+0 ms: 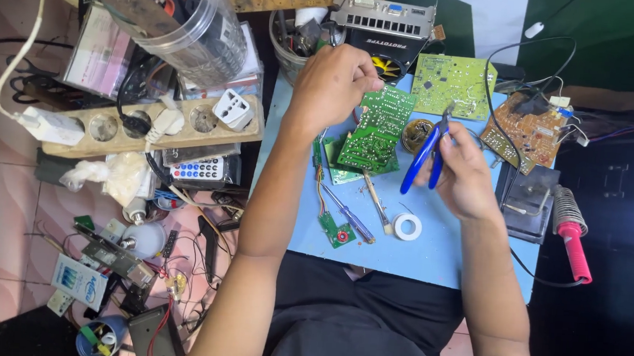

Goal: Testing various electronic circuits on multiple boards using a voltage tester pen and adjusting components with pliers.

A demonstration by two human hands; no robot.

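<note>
Seen from above at a cluttered repair bench: left hand (331, 82), fingers pinched together on the upper edge of a green circuit board (376, 130), tilted near the middle of the frame, its flat face speckled with silver solder dots. Right hand (464, 173), just right of centre, clamped around the blue rubber-coated handles of small pliers (426, 152), metal tips pointing up toward the board's right edge; whether tips and board touch cannot be told.

Below, on a smooth pale-blue mat (438, 253): a slim screwdriver (348, 214) with a blue and red handle, a thin brush (378, 201), a small white roll of tape (407, 227) and a tiny green board with a red round part (335, 231). Just beside the pliers, a round tin (414, 133) of dull brownish paste.

Upper right of the mat: a second flat green board (454, 83) and a brown board (528, 133) tangled in thin wires. Far right: a soldering iron (573, 237) with a pink handle beside a coiled wire stand.

Left of the frame: a beige power strip (105, 126) with round sockets and white plugs, a clear ribbed plastic jar (201, 29) lying tilted, loose wires and small parts scattered on a pinkish tiled floor.
</note>
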